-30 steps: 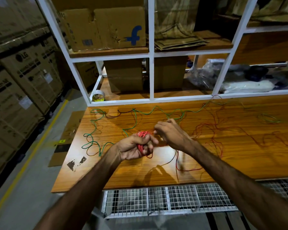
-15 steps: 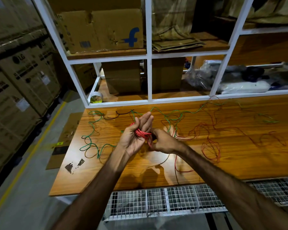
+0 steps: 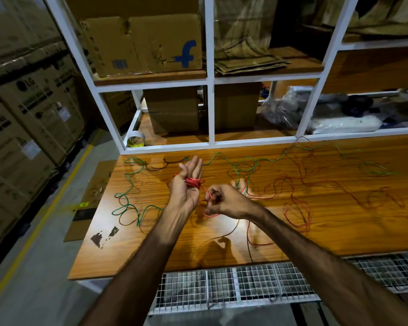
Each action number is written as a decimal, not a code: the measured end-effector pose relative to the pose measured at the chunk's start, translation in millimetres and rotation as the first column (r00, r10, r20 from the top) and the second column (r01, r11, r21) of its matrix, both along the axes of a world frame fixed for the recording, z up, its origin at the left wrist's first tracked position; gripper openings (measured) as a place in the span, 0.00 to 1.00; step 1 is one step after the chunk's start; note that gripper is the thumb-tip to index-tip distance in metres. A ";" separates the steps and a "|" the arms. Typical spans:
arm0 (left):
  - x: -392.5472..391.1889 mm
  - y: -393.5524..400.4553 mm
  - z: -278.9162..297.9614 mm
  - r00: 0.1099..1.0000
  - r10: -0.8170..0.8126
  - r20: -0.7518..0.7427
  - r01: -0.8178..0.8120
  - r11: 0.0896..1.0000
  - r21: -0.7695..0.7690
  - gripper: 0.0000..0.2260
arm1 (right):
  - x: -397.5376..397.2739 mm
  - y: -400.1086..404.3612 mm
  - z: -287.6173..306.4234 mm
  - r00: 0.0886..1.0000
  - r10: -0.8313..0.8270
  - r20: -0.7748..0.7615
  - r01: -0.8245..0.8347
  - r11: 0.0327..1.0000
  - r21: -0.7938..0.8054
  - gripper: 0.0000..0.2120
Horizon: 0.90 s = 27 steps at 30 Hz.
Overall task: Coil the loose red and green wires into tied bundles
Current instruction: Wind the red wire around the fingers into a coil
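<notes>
Two hands over one wooden table. Left hand, fingers straight, carries one red wire coil wound around them. Right hand pinches the red wire's loose run. One green wire sprawls on table, left side.

A wooden tabletop carries the loose wires. Green wire snakes from 9 o'clock along the far edge toward 1 o'clock. A short black wire lies at 11 o'clock, beside the green. Red wire sprawls in loops from the middle out to 3 o'clock. Dark patches mark the surface at 8 o'clock, near the left edge.
</notes>
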<state>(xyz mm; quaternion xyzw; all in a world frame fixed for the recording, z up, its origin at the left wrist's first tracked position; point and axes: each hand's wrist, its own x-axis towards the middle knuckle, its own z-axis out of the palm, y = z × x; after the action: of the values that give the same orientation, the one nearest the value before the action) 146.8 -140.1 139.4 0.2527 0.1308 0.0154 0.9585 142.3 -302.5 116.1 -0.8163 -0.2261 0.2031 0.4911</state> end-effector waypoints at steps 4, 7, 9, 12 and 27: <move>-1.6 -5.3 -5.1 0.998 0.033 0.049 -0.049 0.923 0.383 0.21 | 0.3 -1.4 0.2 1.000 0.009 -0.007 -0.009 1.000 -0.013 0.15; -8.9 -14.1 -10.1 0.998 -0.009 0.069 -0.037 0.770 0.637 0.19 | 4.7 -2.7 3.6 1.000 0.019 -0.006 -0.019 1.000 -0.004 0.12; -11.3 -17.3 -10.2 0.997 0.007 0.079 -0.063 0.668 0.741 0.18 | 5.8 -1.3 6.5 0.997 0.048 -0.063 -0.048 0.999 0.002 0.11; -15.5 -17.2 -14.3 0.995 -0.006 0.102 -0.085 0.504 0.859 0.14 | 5.6 -0.1 12.4 0.975 0.087 -0.206 -0.086 0.996 0.014 0.08; -22.6 1.6 -26.5 0.934 -0.356 -0.003 -0.052 -0.144 0.988 0.11 | 38.4 -32.3 42.7 0.979 0.148 0.137 -0.065 0.875 -0.480 0.07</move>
<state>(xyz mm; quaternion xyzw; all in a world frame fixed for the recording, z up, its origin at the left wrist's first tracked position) 124.2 -138.5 112.9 0.8910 -0.0889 0.0279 0.4443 180.7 -334.8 158.7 -0.9120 -0.2553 0.2087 0.2440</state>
